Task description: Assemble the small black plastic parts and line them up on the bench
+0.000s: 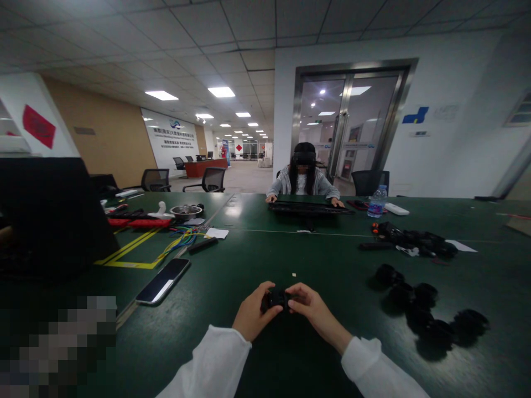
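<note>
1 black part point(277, 299) inside 2-handed grip point(254, 313)

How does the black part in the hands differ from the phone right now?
The black part is held between the left hand and right hand; the phone lies flat on the table.
The black part looks short and chunky, the phone longer and slim.
The phone's face carries a bright white reflection; the black part shows none like it.
Both look mostly dark.
</note>
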A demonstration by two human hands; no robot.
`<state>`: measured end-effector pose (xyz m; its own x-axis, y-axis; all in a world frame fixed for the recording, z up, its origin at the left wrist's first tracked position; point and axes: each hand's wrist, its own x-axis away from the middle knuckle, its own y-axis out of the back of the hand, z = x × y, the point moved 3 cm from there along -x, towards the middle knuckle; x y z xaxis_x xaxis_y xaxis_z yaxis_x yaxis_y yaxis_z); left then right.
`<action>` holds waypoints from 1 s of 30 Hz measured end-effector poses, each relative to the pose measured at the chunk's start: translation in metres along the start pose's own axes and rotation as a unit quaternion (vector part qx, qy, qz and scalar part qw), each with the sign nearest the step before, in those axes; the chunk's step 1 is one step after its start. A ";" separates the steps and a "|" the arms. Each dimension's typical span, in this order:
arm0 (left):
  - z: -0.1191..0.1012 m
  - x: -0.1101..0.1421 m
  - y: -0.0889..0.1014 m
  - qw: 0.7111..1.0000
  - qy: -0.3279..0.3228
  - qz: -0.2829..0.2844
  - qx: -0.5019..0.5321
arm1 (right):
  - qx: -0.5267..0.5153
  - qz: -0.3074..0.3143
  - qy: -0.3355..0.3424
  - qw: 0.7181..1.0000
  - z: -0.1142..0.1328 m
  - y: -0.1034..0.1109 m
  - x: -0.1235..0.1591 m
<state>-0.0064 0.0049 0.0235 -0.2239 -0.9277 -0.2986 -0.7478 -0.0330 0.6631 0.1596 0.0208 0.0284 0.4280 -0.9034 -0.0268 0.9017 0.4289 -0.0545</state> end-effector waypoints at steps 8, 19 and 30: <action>-0.003 0.000 0.001 0.999 -0.007 0.021 -0.039 | -0.012 -0.013 -0.017 1.000 0.006 -0.002 0.002; -0.003 0.000 0.000 0.999 0.013 0.026 -0.035 | -0.032 -0.020 -0.013 0.999 -0.001 0.003 0.000; -0.009 0.000 0.004 0.997 -0.059 -0.038 -0.019 | -0.018 -0.004 0.008 1.000 -0.005 0.002 -0.002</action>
<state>-0.0038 0.0012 0.0319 -0.2410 -0.8720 -0.4261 -0.7421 -0.1174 0.6599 0.1601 0.0231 0.0236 0.4201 -0.9065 -0.0431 0.9019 0.4223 -0.0905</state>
